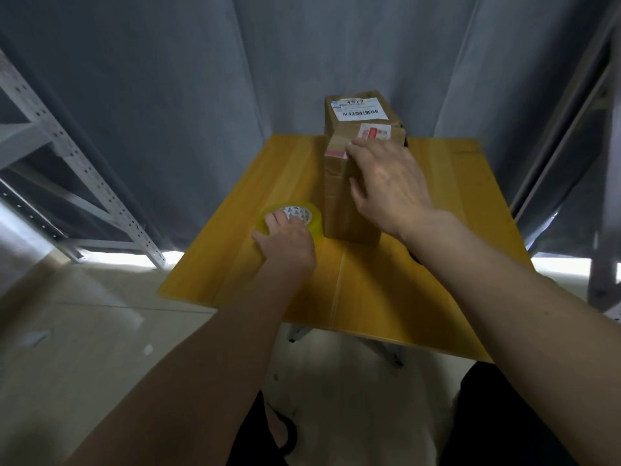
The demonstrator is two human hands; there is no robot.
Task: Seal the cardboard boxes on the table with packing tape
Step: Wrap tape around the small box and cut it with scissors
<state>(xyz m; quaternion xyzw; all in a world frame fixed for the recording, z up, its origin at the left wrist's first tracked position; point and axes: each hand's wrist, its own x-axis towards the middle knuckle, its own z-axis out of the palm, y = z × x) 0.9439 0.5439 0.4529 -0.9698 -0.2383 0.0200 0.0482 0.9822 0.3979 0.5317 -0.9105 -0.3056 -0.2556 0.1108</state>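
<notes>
Two brown cardboard boxes stand one behind the other on the yellow table [369, 290]. The near box [339, 210] is tall, with a pink label on top. The far box [356, 112] carries a white barcode label. My right hand [386, 183] lies over the near box's top and front right side, fingers spread and bent around its edge. A roll of yellowish packing tape [302, 215] lies flat on the table just left of that box. My left hand [285, 240] grips the roll from the near side, covering its front half.
Grey curtains hang behind and beside the table. A perforated metal shelf frame [84, 169] stands at the left, another upright [605, 196] at the right. A dark object [414, 253] peeks out under my right forearm. The floor is pale tile.
</notes>
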